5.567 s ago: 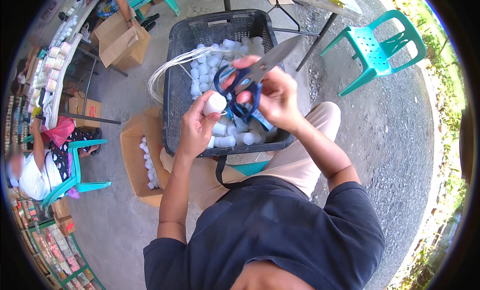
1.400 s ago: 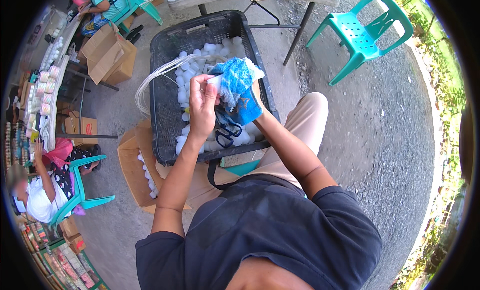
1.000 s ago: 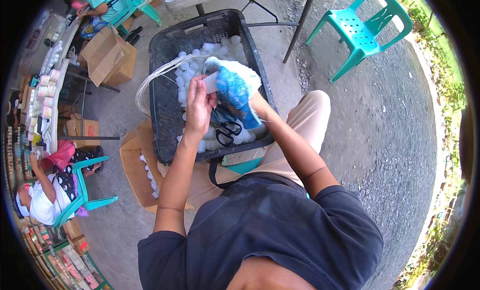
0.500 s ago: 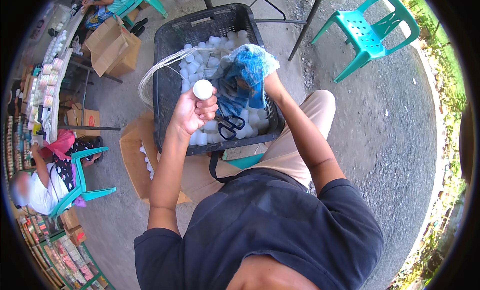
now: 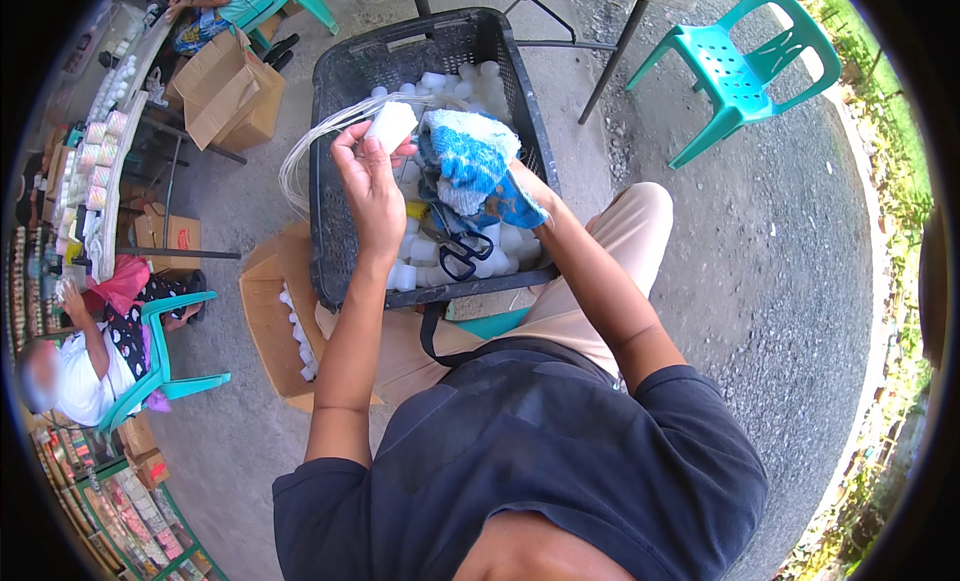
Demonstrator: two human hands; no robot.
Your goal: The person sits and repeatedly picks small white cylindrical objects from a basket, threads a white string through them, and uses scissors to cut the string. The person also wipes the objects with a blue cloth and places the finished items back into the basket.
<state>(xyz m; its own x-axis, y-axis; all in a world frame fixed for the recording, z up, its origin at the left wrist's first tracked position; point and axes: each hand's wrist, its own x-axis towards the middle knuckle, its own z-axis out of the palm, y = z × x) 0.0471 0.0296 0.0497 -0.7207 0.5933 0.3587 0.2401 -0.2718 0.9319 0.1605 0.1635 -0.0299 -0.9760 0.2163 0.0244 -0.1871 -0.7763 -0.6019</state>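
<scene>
My left hand (image 5: 375, 196) pinches a short white cylinder (image 5: 391, 128), which looks like a candle, and holds it tilted above the black plastic crate (image 5: 432, 297). Just right of it, my right hand (image 5: 532, 189) grips a blue and white cloth (image 5: 468, 153); the cloth hides some of the fingers. Many similar white cylinders (image 5: 424, 252) lie loose in the crate. On top of them rests a pair of scissors (image 5: 468, 257) with dark blue handles, close below the cloth. A bundle of thin white strands (image 5: 297, 161) hangs over the crate's left side.
An open cardboard box (image 5: 262, 316) with white pieces stands left of the crate. Another carton (image 5: 225, 96) is farther left, near a table of goods. A green plastic chair (image 5: 725, 71) stands at the far right. A seated person (image 5: 95, 366) is at the left.
My left hand has moved up and away, turning the cylinder from end-on to sideways. My right hand has come slightly left and lower with the cloth.
</scene>
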